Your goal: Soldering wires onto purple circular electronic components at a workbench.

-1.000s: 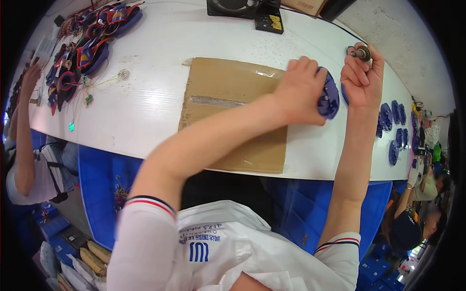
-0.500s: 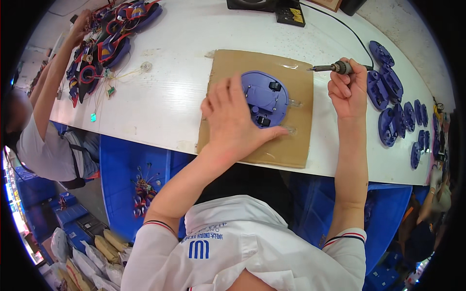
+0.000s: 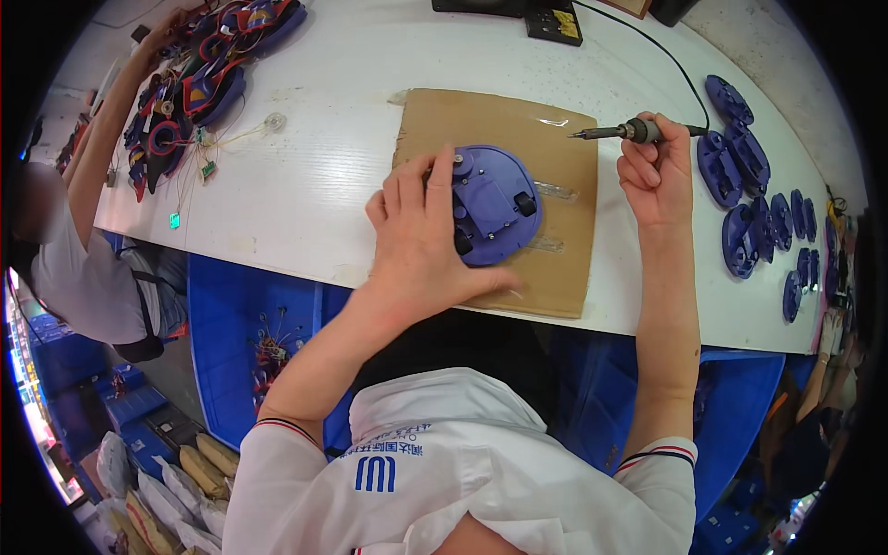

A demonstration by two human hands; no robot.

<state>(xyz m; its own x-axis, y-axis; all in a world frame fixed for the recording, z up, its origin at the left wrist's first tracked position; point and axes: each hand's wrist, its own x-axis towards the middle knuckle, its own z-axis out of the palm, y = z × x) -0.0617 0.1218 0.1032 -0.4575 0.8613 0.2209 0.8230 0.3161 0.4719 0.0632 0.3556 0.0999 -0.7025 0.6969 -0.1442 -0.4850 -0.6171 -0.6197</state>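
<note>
Fingers, left hand (image 3: 414, 242): spread, thumb held apart, overlapping a purple shell (image 3: 497, 202)
Fingers, right hand (image 3: 657, 176): clamped on a soldering iron (image 3: 638, 130), tip above the cardboard (image 3: 562, 282)
Shell: on the cardboard's middle
More purple shells (image 3: 720, 170): right of the cardboard
Wired parts (image 3: 166, 139): left of the cardboard

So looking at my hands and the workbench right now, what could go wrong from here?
The soldering iron in your right hand points left; if hot, it might burn the bare left hand at the purple base.
Its tip is over the cardboard, which could scorch if touched.
The cord passes near the purple parts at right and might snag one.
</note>
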